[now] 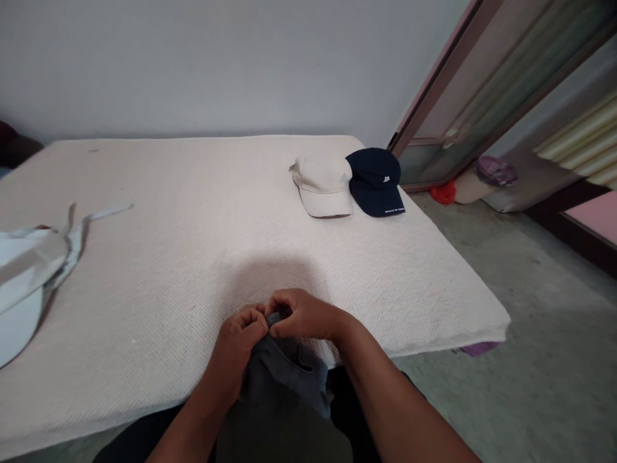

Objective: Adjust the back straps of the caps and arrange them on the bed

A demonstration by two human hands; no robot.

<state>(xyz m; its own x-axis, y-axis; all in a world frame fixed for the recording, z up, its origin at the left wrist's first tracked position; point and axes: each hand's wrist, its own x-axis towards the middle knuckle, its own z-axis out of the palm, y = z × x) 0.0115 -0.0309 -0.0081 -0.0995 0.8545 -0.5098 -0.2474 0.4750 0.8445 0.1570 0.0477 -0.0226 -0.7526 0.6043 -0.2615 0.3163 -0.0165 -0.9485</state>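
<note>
Near the front edge of the bed, my left hand [242, 333] pinches a dark grey cloth item [294, 373], which looks like a cap. Close against it on the right, my right hand [299, 313] has thumb and forefinger closed on the same piece, at a small strap or edge between both hands. The rest of the grey item hangs down over my lap, with a curved opening showing on its right part. Its lower portion is dark and hard to make out.
On the white bedspread [193, 212], a beige cap [322, 183] sits beside a navy cap [375, 180] at the back right. A white cap with straps [24, 276] lies at the left edge. Purple and red items rest on the floor beyond.
</note>
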